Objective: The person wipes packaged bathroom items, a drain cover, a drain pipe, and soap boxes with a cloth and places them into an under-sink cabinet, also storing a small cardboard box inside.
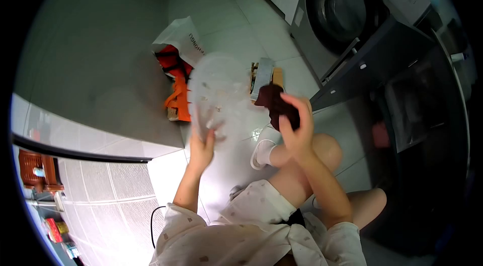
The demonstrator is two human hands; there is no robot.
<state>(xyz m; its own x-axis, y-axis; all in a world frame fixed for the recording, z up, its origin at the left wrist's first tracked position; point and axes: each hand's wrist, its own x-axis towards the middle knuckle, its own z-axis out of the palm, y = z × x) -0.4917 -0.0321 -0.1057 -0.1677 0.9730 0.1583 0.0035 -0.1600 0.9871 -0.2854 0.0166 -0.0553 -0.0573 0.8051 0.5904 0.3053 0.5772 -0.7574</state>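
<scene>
My left hand [204,140] is wrapped round the lower edge of a whitish translucent plastic piece [219,85], which is blurred by motion and tilted above the floor. Small specks show on its surface. To the right, a crumpled dark maroon cloth [275,106] is pinched between the thumb and fingers of my right hand [298,124]. The cloth hangs over my raised knee and white shoe. The two hands are apart.
A white bag [181,39] with red and orange bags [180,97] stands left of the plastic piece. Flat boxes [262,77] lie on the tiles. A washing machine [307,29] and an open dark cabinet door [372,57] are at right, a grey panel [95,54] at left.
</scene>
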